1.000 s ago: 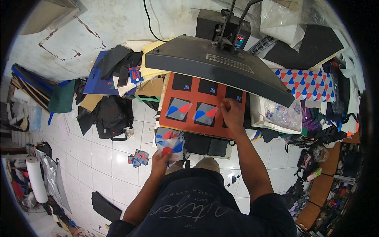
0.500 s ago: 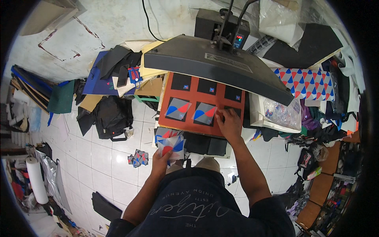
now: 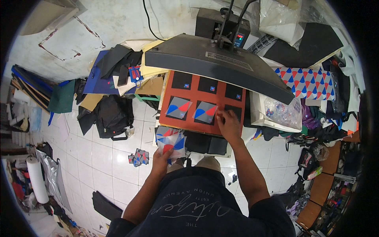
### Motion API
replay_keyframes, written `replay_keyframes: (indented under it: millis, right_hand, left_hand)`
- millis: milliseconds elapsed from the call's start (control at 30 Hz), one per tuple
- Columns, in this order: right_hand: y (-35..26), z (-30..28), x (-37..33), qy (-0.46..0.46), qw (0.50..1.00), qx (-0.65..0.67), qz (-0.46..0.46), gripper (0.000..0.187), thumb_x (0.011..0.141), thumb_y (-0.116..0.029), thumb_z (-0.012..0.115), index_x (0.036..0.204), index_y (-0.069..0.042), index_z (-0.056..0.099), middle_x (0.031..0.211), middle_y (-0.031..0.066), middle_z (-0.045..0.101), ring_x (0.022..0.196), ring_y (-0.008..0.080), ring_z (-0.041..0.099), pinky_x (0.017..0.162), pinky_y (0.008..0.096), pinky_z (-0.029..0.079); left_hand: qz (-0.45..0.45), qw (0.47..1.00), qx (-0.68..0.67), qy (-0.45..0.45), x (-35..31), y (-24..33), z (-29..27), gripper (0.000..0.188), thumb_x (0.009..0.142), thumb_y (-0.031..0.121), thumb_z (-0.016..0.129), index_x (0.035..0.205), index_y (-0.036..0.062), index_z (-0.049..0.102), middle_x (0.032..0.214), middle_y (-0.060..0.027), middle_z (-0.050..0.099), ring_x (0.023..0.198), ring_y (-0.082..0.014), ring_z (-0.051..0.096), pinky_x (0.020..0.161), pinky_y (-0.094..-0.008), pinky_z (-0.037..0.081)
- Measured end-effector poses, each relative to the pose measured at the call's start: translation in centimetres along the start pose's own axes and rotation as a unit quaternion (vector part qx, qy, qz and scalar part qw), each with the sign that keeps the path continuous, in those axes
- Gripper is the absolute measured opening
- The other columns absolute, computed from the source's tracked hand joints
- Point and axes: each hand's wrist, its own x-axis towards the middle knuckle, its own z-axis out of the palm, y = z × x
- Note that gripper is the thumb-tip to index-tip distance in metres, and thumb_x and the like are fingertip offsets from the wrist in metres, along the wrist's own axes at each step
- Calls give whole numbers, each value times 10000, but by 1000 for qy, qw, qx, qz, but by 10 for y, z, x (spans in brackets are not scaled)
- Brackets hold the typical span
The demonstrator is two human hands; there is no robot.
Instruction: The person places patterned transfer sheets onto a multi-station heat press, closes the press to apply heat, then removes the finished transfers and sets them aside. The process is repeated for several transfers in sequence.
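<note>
My left hand is closed on transfer film sheets printed with red and blue shapes. It holds them in front of the near left edge of a heat press's red-brown pad. My right hand is over the pad's near right, fingers bent and apart, at a black square piece that it partly covers; I see nothing in its grip. Clear-grey film squares with red and blue shapes lie on two black pieces beside it. Three black squares with small blue marks form the far row.
The press's grey upper plate is raised above the pad's far side. Black pieces lie below the pad's near edge. A white box with plastic stands at right. Patterned scraps and a black backpack are on the floor at left.
The film sheets in my left hand have shifted slightly and flattened out. My right hand stays at the near right black piece, with only a slight finger shift.
</note>
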Motion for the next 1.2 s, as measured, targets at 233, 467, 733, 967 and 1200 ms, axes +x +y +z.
replay_keyframes:
  millis: [233,467,733,967,1200]
  right_hand:
    - [-43,-19,-36,-122,967,213,66,239,894,-253,685,1026,-55,659,908,111,639,796,240,634,708,362,506]
    - [-69,-7,-74,-204,903,345,155,552,804,-346,805,1176,-19,561,901,74,617,773,126,569,695,281,496]
    - [-70,-10,-71,-223,817,493,198,374,831,-111,779,1113,-38,544,845,31,614,769,84,580,642,243,479]
    - [-56,-11,-73,-244,825,474,190,228,875,-87,717,1046,-37,574,846,13,620,764,82,576,678,253,482]
    - [-58,-28,-75,-211,828,456,249,238,872,-108,726,1046,-28,586,837,20,627,758,96,580,677,252,478]
  left_hand:
    - [-17,998,-63,-8,3,1,11,322,880,74,676,1171,-19,575,1028,-121,679,919,-227,681,818,-340,555]
    - [-16,996,-57,-59,0,8,25,422,878,101,667,1232,-56,500,1101,-157,634,1001,-269,653,883,-387,529]
    - [-6,995,-40,-89,-1,10,45,366,875,100,672,1183,-39,531,1059,-138,644,946,-245,665,833,-358,536]
    - [-20,995,-33,-95,-8,13,60,244,930,103,624,1151,7,582,1026,-94,658,897,-184,664,759,-331,575]
    - [-8,994,-21,-109,-8,10,67,216,949,144,607,1125,19,608,1002,-84,669,884,-170,666,757,-322,572]
